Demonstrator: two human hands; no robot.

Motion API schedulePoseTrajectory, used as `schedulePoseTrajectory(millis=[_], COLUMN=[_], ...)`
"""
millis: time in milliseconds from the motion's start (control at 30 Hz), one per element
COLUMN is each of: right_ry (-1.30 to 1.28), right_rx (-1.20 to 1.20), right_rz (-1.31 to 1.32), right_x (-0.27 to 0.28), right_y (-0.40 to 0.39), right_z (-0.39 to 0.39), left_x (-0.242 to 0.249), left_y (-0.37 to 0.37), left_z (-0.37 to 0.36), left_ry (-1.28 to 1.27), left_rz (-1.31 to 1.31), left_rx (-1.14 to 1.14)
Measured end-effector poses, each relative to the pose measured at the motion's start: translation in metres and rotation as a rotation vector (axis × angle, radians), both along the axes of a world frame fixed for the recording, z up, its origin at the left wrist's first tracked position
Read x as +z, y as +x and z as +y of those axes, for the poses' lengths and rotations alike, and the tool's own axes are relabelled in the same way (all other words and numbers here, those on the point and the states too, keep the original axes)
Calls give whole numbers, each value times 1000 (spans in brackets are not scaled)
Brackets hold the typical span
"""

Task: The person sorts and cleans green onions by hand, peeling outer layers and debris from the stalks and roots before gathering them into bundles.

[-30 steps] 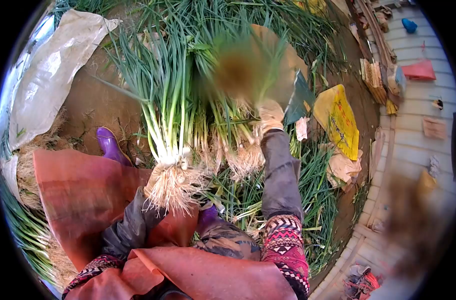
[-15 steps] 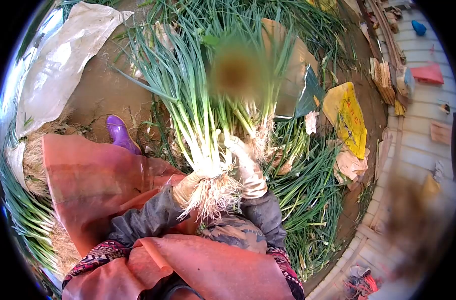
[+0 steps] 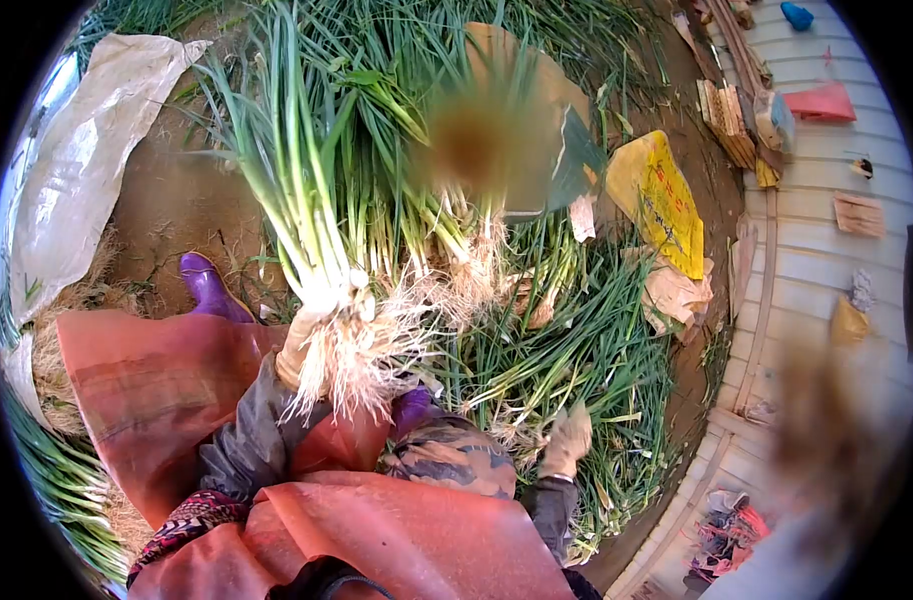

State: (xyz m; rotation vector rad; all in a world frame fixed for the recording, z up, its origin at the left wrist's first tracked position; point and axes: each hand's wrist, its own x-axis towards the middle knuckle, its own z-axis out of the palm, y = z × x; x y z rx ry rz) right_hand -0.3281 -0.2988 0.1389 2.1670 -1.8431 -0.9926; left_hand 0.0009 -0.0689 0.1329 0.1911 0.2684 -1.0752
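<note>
Left hand [image 3: 299, 350], gloved, wrapped tight around a bunch of green onions [image 3: 312, 230] just above the pale, stringy roots [image 3: 362, 355]. Bunch held upright over the lap, leaves fanning up and away, roots hanging down against the orange apron [image 3: 157, 390]. Right hand [image 3: 569, 438], also gloved, lowered to the right side, hovering over loose green leaves [image 3: 587, 350] on the ground; fingers loosely curled, holding nothing that can be made out, contact with the leaves impossible to tell. Hands well apart.

More green onions piled behind the held bunch, roots turned this way, stretching off to the top of the view. Purple boot [image 3: 207, 285] on bare brown soil to the left, just beside the apron edge. White sack [image 3: 87, 170] spread on the ground at far left. Yellow bag [image 3: 667, 200] lying to the right of the pile, crumpled brown paper [image 3: 677, 295] just below it. Pale boards [image 3: 827, 250] along the right edge, with bits of litter on them.
</note>
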Motion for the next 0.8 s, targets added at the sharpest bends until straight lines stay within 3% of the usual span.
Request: schedulePoseTrajectory(millis=[67, 100, 133, 200, 300, 333, 367, 400, 467, 500, 600, 667, 767, 800], right_ry=[-112, -116, -126, -317, -66, -23, 152, 325, 797, 1067, 1081, 1132, 916, 593], right_rx=[400, 535, 629, 871, 588, 597, 440, 467, 69, -359, -713, -759, -347, 267], right_rz=[-976, -942, -746, -816, -695, -828, -1209, -1446, -1686, -1634, -1684, -1689, -1432, -1434], right_x=[-25, -36, -55, -86, -139, -124, -108, -99, -42, -4, -35, -45, -42, -59], right_y=[48, 99, 148, 238, 309, 312, 298, 283, 269, 274, 270, 262, 266, 262], right_z=[3, -5, -15, -45, -102, -104, -96, -80, -34, -7, 27, 28, 27, 28], left_x=[-30, -32, -42, -57, -44, -25, -26, -31, -52, -53, -41, -34, -45, -51], left_y=[-2, -9, -14, -21, -21, -12, -10, -11, -19, -27, -34, -35, -34, -35], left_z=[-3, -7, -7, -2, -6, -13, -17, -20, -22, -29, -30, -26, -18, -16], left_ry=[-17, 195, 201, 221, 221, 144, 155, 178, 182, 213, 125, 130, 120, 128], left_rz=[111, 99, 150, 229, 124, 143, 143, 143, 193, 271, 276, 232, 178, 206], left_rx=[-108, -105, -116, -188, -193, -238, -232, -235, -274, -264, -321, -315, -346, -341])
